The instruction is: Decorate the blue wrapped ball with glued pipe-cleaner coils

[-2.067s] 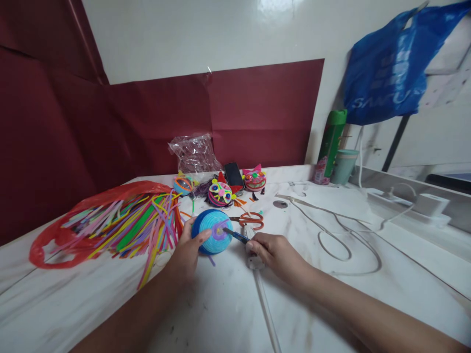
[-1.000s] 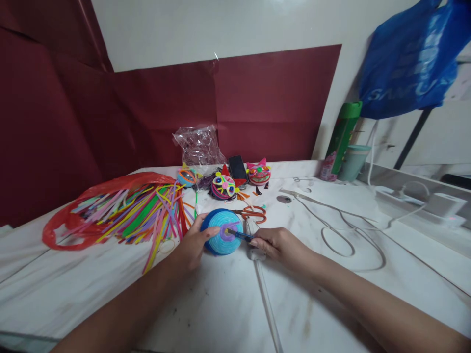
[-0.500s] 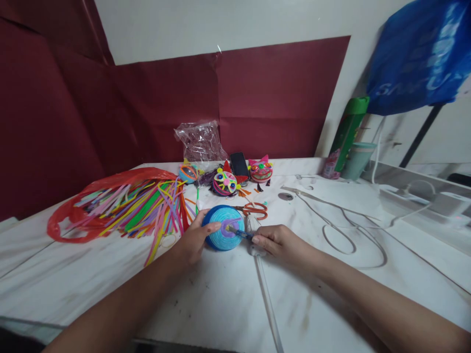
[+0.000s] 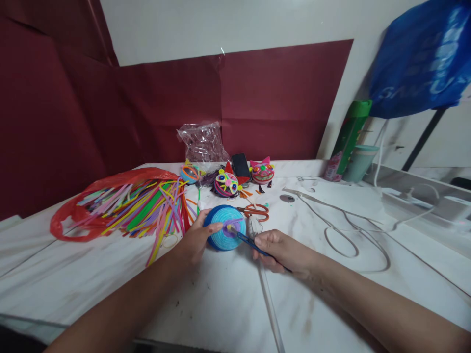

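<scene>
My left hand [image 4: 196,235] is closed around the edge of a round coiled disc [image 4: 224,215] in light and dark blue, thumb on its face. At the disc's middle is a purple patch with a small yellow bit. In my right hand [image 4: 277,250] is a slim blue utility knife [image 4: 250,241], its tip at the yellow bit. Whether the tip touches it I cannot tell. Behind the knife lies a white tool, partly hidden, with a clear rod [image 4: 270,309] running toward the front edge. Orange-handled scissors [image 4: 257,212] lie just beyond the disc.
A red plastic bag [image 4: 69,228] spills colourful pipe cleaners [image 4: 147,211] on the left. Several decorated animal faces [image 4: 226,184], a phone [image 4: 241,165] and a clear plastic bag [image 4: 204,142] sit at the back. A cable [image 4: 342,240], green can [image 4: 351,130] and cup [image 4: 360,164] are right.
My right hand has turned and shifted slightly right and down, so the knife now slants, with more of its handle showing. The disc stays in my left hand.
</scene>
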A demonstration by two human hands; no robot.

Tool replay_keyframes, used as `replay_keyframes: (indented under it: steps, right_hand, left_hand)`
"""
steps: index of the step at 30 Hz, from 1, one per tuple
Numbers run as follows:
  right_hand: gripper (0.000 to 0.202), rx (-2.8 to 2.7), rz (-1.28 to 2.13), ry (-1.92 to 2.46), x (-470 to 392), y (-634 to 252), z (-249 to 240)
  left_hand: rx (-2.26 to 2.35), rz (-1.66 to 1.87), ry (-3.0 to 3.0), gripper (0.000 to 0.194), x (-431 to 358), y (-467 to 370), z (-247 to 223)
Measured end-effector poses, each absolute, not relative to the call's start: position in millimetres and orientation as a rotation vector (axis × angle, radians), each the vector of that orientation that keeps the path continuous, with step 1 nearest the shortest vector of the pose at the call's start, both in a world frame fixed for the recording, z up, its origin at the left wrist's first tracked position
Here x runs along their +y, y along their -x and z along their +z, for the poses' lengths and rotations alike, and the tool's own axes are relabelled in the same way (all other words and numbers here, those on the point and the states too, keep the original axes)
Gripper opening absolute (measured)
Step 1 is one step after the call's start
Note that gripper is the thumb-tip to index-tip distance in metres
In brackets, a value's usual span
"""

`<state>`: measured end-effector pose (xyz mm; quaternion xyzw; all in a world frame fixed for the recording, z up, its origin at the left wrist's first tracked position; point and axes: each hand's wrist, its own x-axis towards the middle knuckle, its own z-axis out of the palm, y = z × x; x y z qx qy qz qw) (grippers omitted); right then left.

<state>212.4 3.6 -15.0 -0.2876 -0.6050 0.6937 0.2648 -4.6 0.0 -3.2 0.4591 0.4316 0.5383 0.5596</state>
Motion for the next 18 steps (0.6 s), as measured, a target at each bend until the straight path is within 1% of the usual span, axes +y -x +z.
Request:
replay_keyframes:
  steps: [3, 6, 10, 12, 15, 18]
  right_hand:
    - [0.045, -1.577, 1.918, 0.707, 0, -216, -5]
    - [0.043, -1.462, 1.793, 0.678, 4, -227, 8]
    - [0.037, -1.382, 1.353, 0.857, 27, -253, 21]
    - [0.035, -1.442, 1.060, 1.028, 42, -269, 23]
    - [0.035, -1.559, 0.674, 1.356, 63, -293, 21]
    - [0.031, -1.601, 0.549, 1.537, 80, -314, 12]
  left_hand:
    - [1.052, 1.281, -1.068, 0.058, 2, 6, -6]
    - [1.057, 1.321, -1.032, 0.057, 6, 8, -8]
    - [1.020, 1.370, -0.943, 0.059, 9, 11, -6]
    - [1.038, 1.411, -0.890, 0.061, 10, 13, -4]
    - [1.033, 1.420, -0.931, 0.056, 12, 16, -2]
    - [1.042, 1.421, -0.951, 0.055, 15, 19, -2]
